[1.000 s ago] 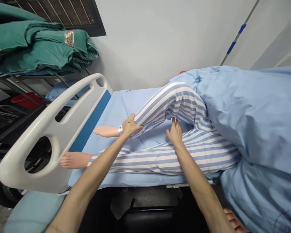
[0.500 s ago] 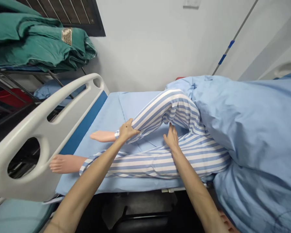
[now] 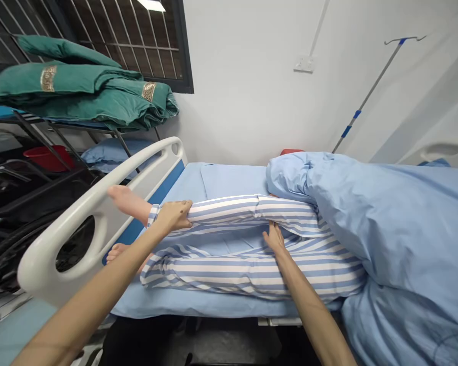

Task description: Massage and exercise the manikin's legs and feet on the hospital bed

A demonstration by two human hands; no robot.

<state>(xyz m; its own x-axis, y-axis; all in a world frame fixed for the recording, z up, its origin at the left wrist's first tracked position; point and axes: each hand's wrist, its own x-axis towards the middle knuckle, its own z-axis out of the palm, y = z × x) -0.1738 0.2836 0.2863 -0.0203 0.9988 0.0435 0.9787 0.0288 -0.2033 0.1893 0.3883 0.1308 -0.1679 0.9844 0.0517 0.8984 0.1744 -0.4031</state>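
Observation:
A manikin lies on a hospital bed in blue-and-white striped pyjama trousers [image 3: 252, 269], its legs stretched toward the footboard. My left hand [image 3: 171, 216] grips the far leg [image 3: 229, 211] around the shin, just above the ankle cuff. My right hand [image 3: 275, 239] rests on the near thigh, its fingertips touching the underside of the far knee without gripping. The far foot [image 3: 130, 202] is bare. My left forearm partly hides the near foot [image 3: 118, 251]. A blue duvet [image 3: 389, 223] covers the upper body.
A white plastic footboard [image 3: 49, 259] with hand slots stands at the bed's end. Behind it is a metal shelf [image 3: 61, 124] with folded green drapes [image 3: 84, 96], a blue pillow [image 3: 112, 152] and a red basin [image 3: 48, 157]. An IV pole [image 3: 366, 94] leans by the wall.
The far leg has gone from bent with the knee raised to lying almost flat. My left hand moved down and away with it. The view has tilted upward.

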